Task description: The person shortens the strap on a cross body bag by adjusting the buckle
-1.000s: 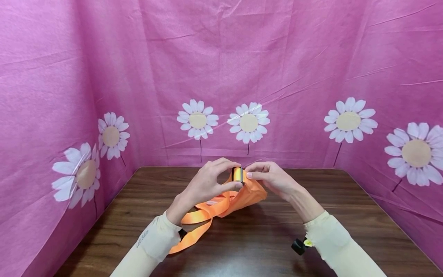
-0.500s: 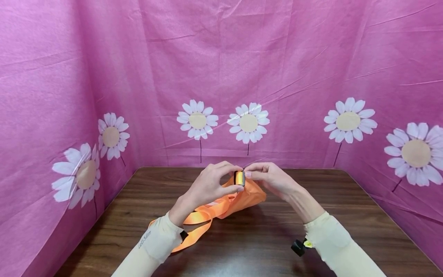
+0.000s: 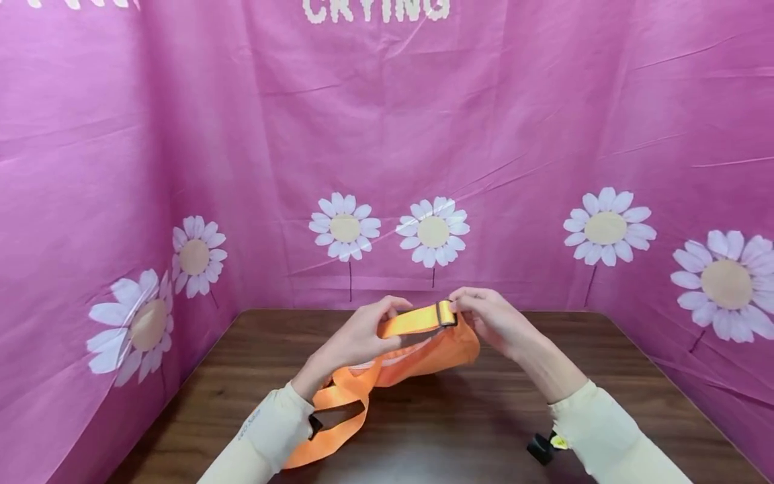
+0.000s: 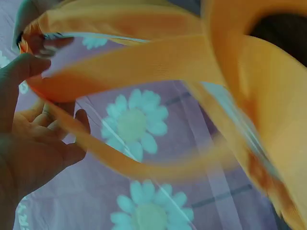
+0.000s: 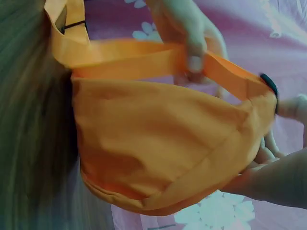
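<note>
An orange waist bag (image 3: 432, 359) with a white zip along its top is held above the table, its rounded body hanging down in the right wrist view. My left hand (image 3: 357, 334) pinches the orange strap (image 3: 414, 323) between thumb and fingers. In the left wrist view the strap bends round at those fingers. My right hand (image 3: 496, 324) grips the bag's right end, its thumb by the black buckle (image 5: 269, 86) through which the strap runs. Some right fingers are hidden behind the bag. A second black slider (image 5: 74, 25) sits on the strap's far part.
Loose strap loops (image 3: 338, 430) trail toward the left forearm. Beneath lies a dark wooden table (image 3: 447, 430). Pink cloth (image 3: 387, 148) printed with white daisies encloses its back and sides. A small black wrist-camera part (image 3: 540, 449) hangs below the right sleeve.
My left hand has moved off the buckle and leftward, drawing a length of strap out from it. My right hand and the buckle have shifted slightly right. The head view has tilted up.
</note>
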{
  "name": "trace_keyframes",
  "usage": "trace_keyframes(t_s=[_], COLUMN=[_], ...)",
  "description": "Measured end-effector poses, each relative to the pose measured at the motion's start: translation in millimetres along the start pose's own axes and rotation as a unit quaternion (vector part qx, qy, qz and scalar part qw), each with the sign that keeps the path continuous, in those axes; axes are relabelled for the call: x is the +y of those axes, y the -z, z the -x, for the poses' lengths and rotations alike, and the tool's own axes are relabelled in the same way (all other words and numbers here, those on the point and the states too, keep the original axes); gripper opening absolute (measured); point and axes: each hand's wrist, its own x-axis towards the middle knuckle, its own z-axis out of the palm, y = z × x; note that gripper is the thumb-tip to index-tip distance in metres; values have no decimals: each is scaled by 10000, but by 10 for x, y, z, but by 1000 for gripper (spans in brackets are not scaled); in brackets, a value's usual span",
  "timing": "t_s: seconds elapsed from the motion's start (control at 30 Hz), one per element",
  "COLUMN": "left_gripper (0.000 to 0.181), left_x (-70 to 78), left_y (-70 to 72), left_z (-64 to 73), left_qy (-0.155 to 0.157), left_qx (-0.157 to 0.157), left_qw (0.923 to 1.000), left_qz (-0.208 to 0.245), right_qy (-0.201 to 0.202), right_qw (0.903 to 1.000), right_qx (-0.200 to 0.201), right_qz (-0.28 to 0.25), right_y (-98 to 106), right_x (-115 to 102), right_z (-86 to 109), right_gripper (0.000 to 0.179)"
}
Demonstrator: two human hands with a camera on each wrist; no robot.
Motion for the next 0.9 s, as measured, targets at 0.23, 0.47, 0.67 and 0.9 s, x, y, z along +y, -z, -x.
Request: trace_keyframes(t_s=[0.23, 0.47, 0.67, 0.9], left_gripper=[38, 36, 33, 29], left_x=[-260, -395, -516, -772], left_y=[464, 928, 1159, 1354], left_z=[84, 16, -32, -11], left_qy=[574, 495, 559, 806], left_qx=[35, -186, -360, -316], left_qw=[9983, 9986, 9978, 9962], left_qz=[118, 40, 62, -64], right_qy=[-345, -552, -765, -569], right_qw=[9957, 9888, 9748, 9705], right_qx=[335, 418, 435, 587], right_qz=[-789, -1321, -2048, -2268], right_y=[357, 641, 905, 1240], right_x=[-261, -557, -728, -777], right_z=[-19, 17, 92, 122], right_gripper=[20, 31, 28, 20])
